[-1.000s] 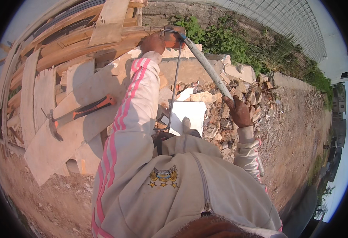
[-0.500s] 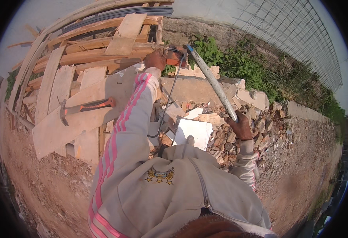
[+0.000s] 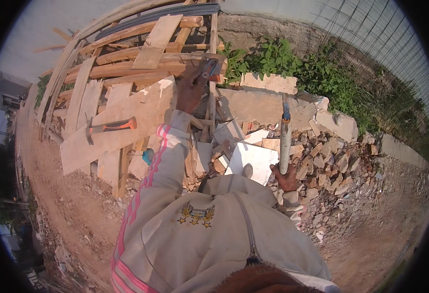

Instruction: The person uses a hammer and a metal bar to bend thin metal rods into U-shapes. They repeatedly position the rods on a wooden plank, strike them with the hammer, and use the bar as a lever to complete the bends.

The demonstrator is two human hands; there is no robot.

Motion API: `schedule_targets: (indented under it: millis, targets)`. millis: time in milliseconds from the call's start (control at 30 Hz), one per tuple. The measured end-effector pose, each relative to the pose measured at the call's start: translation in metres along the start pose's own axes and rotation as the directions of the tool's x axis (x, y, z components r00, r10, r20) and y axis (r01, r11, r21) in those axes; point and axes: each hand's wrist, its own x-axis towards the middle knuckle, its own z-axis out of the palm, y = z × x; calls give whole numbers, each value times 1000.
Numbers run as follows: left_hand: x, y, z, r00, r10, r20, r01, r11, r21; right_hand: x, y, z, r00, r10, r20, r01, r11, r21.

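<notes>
My right hand (image 3: 285, 178) is wrapped round the lower end of a pale, worn metal pipe (image 3: 284, 144). The pipe points away from me over the rubble, and its far end is blue. Ahead, my left hand (image 3: 190, 91) is closed at the end of a wooden beam (image 3: 216, 77). A short greyish metal piece shows by its fingers; blur hides what exactly they grip. A claw hammer (image 3: 113, 126) with an orange and black handle lies on a broad board (image 3: 85, 151) to the left of that arm.
Stacked timber (image 3: 121, 73) with protruding nails fills the far left, and dark bars (image 3: 160, 20) lie on top. Broken bricks (image 3: 329, 166) and a white slab (image 3: 251, 161) lie before me. Green plants (image 3: 282, 58) and wire mesh (image 3: 370, 29) line the wall.
The pipe has swung from slanting left to nearly straight ahead, with my right hand lower and closer in. The bent steel rod that hung beside the beam end no longer shows there.
</notes>
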Motion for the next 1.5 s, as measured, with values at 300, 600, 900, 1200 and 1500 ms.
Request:
schedule_targets:
  millis: [300,600,900,1200,1500]
  targets:
    - [-66,75,32,975,-101,197,212,687,-695,62,-48,-27,974,-178,139,107,905,412]
    - [-87,103,55,877,-5,481,446,384,-808,121,-112,6,813,-532,238,289,722,628]
    - [-98,101,41,916,-16,402,364,457,-812,99,-120,7,887,-429,169,300,816,494]
    - [-83,85,42,915,-97,391,368,595,-714,96,-114,12,933,-303,192,163,835,525]
    - [-75,88,20,798,-100,595,483,696,-532,105,-98,17,907,-355,227,218,857,467]
